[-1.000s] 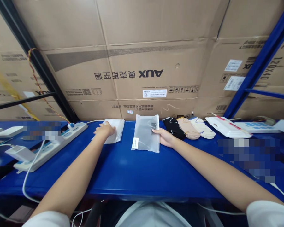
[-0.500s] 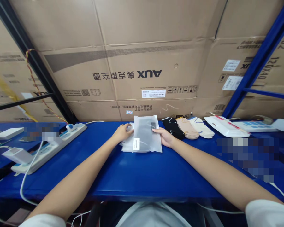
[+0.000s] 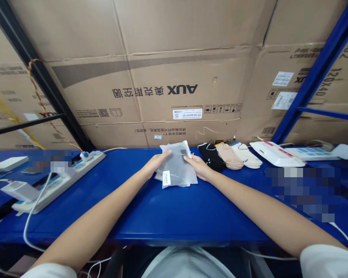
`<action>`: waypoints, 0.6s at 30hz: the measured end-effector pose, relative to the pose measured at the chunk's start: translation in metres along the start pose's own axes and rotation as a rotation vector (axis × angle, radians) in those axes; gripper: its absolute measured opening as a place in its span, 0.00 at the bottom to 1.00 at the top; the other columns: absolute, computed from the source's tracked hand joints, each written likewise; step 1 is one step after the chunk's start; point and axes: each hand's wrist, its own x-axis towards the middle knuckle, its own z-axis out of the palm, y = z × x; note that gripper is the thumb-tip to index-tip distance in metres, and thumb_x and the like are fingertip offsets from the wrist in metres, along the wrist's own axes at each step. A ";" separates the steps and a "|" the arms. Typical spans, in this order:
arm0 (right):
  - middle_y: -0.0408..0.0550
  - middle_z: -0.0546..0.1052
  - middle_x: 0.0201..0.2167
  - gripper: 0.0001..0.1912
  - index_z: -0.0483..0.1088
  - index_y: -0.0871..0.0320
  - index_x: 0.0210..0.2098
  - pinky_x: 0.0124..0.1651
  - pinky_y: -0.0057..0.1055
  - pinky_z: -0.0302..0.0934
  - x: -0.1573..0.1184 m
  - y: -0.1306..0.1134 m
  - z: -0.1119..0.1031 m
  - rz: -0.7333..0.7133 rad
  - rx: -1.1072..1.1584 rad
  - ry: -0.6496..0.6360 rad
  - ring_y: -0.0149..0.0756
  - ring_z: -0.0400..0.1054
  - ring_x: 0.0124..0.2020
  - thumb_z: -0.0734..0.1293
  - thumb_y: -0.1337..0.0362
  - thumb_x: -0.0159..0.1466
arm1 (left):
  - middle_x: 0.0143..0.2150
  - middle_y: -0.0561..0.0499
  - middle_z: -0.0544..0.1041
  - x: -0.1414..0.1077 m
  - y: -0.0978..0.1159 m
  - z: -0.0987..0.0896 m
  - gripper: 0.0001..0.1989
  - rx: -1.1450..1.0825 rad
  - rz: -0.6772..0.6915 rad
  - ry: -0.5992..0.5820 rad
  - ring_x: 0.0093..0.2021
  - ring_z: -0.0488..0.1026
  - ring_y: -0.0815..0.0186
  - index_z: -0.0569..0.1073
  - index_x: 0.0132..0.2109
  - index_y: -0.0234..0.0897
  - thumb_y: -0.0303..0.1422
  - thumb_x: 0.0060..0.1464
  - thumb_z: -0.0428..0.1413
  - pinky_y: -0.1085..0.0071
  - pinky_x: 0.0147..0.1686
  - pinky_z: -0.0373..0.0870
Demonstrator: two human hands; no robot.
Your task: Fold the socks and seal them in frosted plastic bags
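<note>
1. A stack of frosted plastic bags (image 3: 178,166) is held at the centre of the frame over the blue bench (image 3: 168,216); whether the bench is touched by it cannot be told.
2. The left forearm is stretched up from the lower left. The left hand (image 3: 156,164) is closed on the stack's left side, with the thumb laid across the top bag and the other fingers mostly hidden.
3. The right forearm is stretched in from the lower right. The right hand (image 3: 201,168) is closed on the stack's right edge, the thumb pressed on the top bag beside a dark printed patch (image 3: 183,152); the other fingers are hidden.
4. At the top bag's lower left corner a white label (image 3: 166,178) is borne, its print too small to be read.
5. On the cardboard (image 3: 162,50) behind, "AUX" and "奥克斯空调" are printed upside down; below them "25" is shown on a white sticker (image 3: 187,114).
6. At the right edge, beyond the blue post (image 3: 316,69), "120X40" is printed sideways.
7. Right of the stack, black socks (image 3: 213,158), beige socks (image 3: 229,156) and cream socks (image 3: 247,156) are laid overlapping.
8. At the left, a white power strip (image 3: 75,174) is set diagonally.
</note>
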 end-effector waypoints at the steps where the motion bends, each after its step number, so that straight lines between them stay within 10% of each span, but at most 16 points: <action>1: 0.48 0.80 0.36 0.11 0.74 0.56 0.37 0.50 0.40 0.66 0.001 0.000 -0.001 -0.055 -0.058 0.035 0.43 0.74 0.41 0.69 0.56 0.60 | 0.41 0.41 0.83 0.000 0.000 -0.001 0.25 0.005 -0.017 0.024 0.42 0.80 0.51 0.80 0.40 0.34 0.53 0.47 0.61 0.62 0.41 0.76; 8: 0.48 0.75 0.36 0.09 0.74 0.54 0.31 0.47 0.35 0.62 -0.001 -0.003 -0.007 -0.570 -0.621 0.227 0.39 0.69 0.40 0.62 0.62 0.62 | 0.48 0.40 0.81 0.008 0.013 -0.028 0.18 -0.195 0.083 0.161 0.49 0.78 0.53 0.79 0.44 0.31 0.39 0.48 0.63 0.64 0.48 0.76; 13: 0.46 0.68 0.34 0.10 0.71 0.56 0.37 0.42 0.36 0.62 0.001 0.006 -0.012 -0.468 -0.995 0.300 0.37 0.66 0.34 0.66 0.65 0.55 | 0.47 0.41 0.81 0.015 0.023 -0.065 0.18 -0.083 -0.018 0.262 0.47 0.79 0.53 0.76 0.49 0.31 0.37 0.55 0.55 0.62 0.44 0.78; 18: 0.44 0.66 0.32 0.14 0.67 0.57 0.40 0.43 0.36 0.62 0.006 0.013 -0.018 -0.432 -1.029 0.242 0.37 0.64 0.33 0.65 0.69 0.53 | 0.50 0.38 0.79 0.018 0.009 -0.097 0.21 0.521 -0.187 0.435 0.51 0.76 0.47 0.74 0.52 0.33 0.40 0.55 0.56 0.57 0.47 0.74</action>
